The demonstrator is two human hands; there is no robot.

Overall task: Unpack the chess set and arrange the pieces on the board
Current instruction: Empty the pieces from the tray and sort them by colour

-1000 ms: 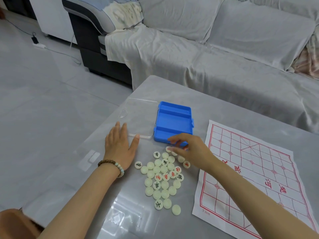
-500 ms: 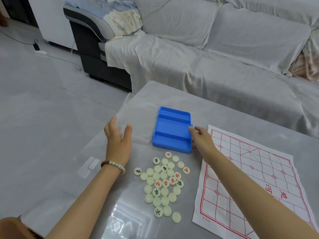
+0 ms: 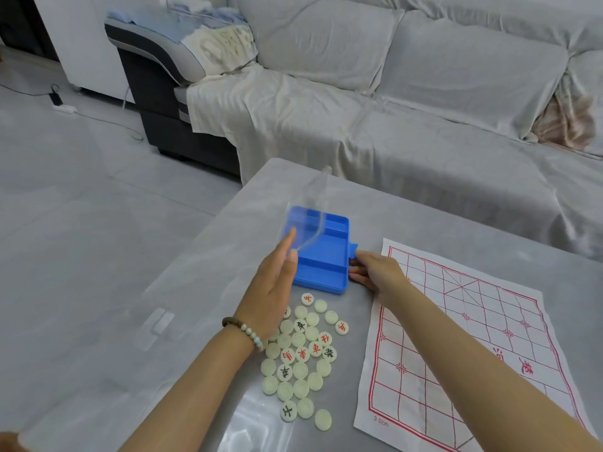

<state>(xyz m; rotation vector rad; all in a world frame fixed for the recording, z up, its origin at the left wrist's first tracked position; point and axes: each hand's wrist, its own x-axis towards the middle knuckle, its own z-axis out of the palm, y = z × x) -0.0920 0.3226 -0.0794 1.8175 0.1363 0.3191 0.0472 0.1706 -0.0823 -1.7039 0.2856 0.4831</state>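
Seen from the head camera, the blue tray (image 3: 326, 259) is lying open side up on the grey table (image 3: 182, 288), just beyond the heap of chess pieces (image 3: 303, 357). Its long axis is running away from the person, its inner dividers are crossing it from left to right, and its small latch tab is pointing right, toward the board sheet (image 3: 456, 337). The clear lid (image 3: 308, 203) is standing tilted up over the tray's left side and is showing only as a blur. The left hand (image 3: 277, 278) is reaching in with straight fingers laid flat against that lid, gripping nothing. The right hand (image 3: 378, 272) is touching the tray's right wall by the tab; whether it is pinching the wall or only bracing it cannot be told. The pale round pieces are lying between the two forearms, some showing red or black characters. The red-lined sheet is lying flat just right of them, its long side also running away from the person.
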